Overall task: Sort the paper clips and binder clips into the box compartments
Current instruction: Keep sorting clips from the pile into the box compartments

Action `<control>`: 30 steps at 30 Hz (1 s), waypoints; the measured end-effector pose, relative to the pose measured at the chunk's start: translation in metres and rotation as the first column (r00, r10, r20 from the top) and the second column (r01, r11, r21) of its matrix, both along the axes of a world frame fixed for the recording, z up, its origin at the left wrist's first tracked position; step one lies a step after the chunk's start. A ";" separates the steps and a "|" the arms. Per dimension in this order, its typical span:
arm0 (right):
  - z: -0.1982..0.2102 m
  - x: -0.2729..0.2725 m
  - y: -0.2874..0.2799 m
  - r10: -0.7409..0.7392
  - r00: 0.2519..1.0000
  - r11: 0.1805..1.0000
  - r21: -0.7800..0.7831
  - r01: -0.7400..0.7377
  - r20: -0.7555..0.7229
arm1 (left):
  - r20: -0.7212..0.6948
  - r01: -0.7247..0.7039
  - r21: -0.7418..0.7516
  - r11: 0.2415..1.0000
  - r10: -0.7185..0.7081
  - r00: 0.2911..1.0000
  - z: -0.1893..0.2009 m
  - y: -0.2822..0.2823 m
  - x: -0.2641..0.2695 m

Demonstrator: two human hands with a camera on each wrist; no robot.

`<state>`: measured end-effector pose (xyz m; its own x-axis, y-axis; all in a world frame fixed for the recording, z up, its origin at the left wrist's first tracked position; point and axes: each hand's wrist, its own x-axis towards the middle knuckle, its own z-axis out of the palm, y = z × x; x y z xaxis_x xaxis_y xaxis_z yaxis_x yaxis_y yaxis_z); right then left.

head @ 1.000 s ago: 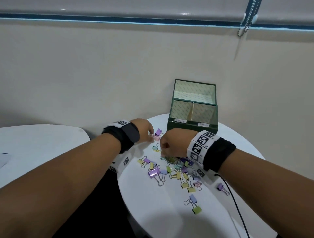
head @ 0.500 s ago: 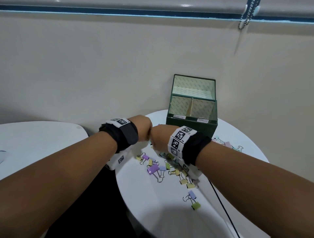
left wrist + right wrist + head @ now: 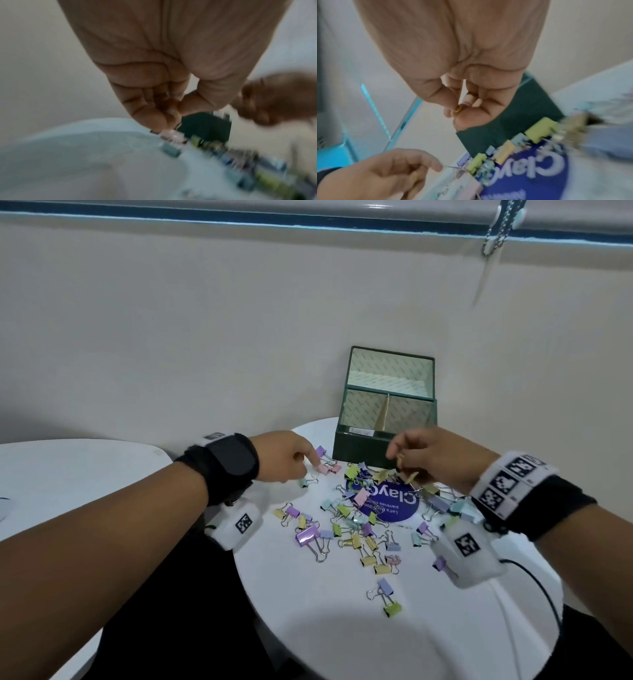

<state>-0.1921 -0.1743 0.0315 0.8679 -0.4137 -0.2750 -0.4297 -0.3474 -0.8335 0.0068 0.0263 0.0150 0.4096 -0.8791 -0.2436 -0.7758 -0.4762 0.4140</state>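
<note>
Left hand grip contents blurred

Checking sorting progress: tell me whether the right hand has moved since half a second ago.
Yes. The right hand moved right along the green box, from left corner to right half.

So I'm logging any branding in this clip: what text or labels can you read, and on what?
"Clay", then letters hidden by clips: blue round sticker on the table, upside down from the head view.
Smaller lines below it: too blurred to read with confidence.
White labels on the green box: too small.
Wristband squares: coded patterns, not words.
</note>
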 end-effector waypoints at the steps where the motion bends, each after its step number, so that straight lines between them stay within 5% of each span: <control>1: -0.004 -0.007 -0.004 -0.035 0.999 0.993 0.114 0.035 -0.008 | -0.108 -0.033 -0.055 0.998 0.026 0.994 0.005 0.001 -0.002; 3: -0.011 -0.018 -0.005 -0.051 0.998 0.960 0.276 0.055 -0.022 | -0.244 -0.064 -0.110 0.992 0.036 0.969 0.010 0.000 -0.012; 5: -0.015 -0.022 0.001 0.040 0.998 0.970 0.242 -0.026 -0.051 | -0.276 -0.027 -0.085 0.996 0.003 0.961 0.010 -0.005 -0.027; 7: -0.016 -0.021 0.015 0.223 0.962 0.963 -0.118 -0.243 -0.159 | -0.262 0.049 -0.036 0.998 -0.057 0.963 0.006 -0.012 -0.044; 9: -0.020 -0.017 0.034 0.338 0.879 0.753 -0.464 -0.466 -0.336 | -0.121 0.170 0.062 0.984 -0.162 0.979 0.002 -0.019 -0.059; 11: -0.026 -0.013 0.047 0.302 0.839 0.615 -0.580 -0.534 -0.453 | 0.186 0.280 0.217 0.935 -0.321 0.928 -0.003 -0.024 -0.072; 14: -0.035 -0.005 0.054 0.195 0.832 0.620 -0.592 -0.515 -0.520 | 0.361 0.333 0.252 0.909 -0.407 0.839 -0.010 -0.028 -0.079; 19: -0.036 -0.002 0.052 0.174 0.864 0.672 -0.585 -0.455 -0.472 | 0.183 0.268 0.214 0.939 -0.308 0.934 -0.011 -0.030 -0.068; 24: -0.027 -0.008 0.034 0.162 0.869 0.711 -0.555 -0.431 -0.468 | 0.179 0.243 0.156 0.957 -0.269 0.946 -0.006 -0.024 -0.052; 30: -0.016 -0.011 0.025 0.127 0.868 0.601 -0.659 -0.453 -0.480 | 0.232 0.245 0.132 0.961 -0.270 0.934 0.001 -0.029 -0.050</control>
<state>-0.2027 -0.1494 0.0159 0.8842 -0.3550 -0.3037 -0.3863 -0.9211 -0.0478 -0.0433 -0.0024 0.0156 0.2303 -0.9390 -0.2555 -0.9487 -0.2751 0.1560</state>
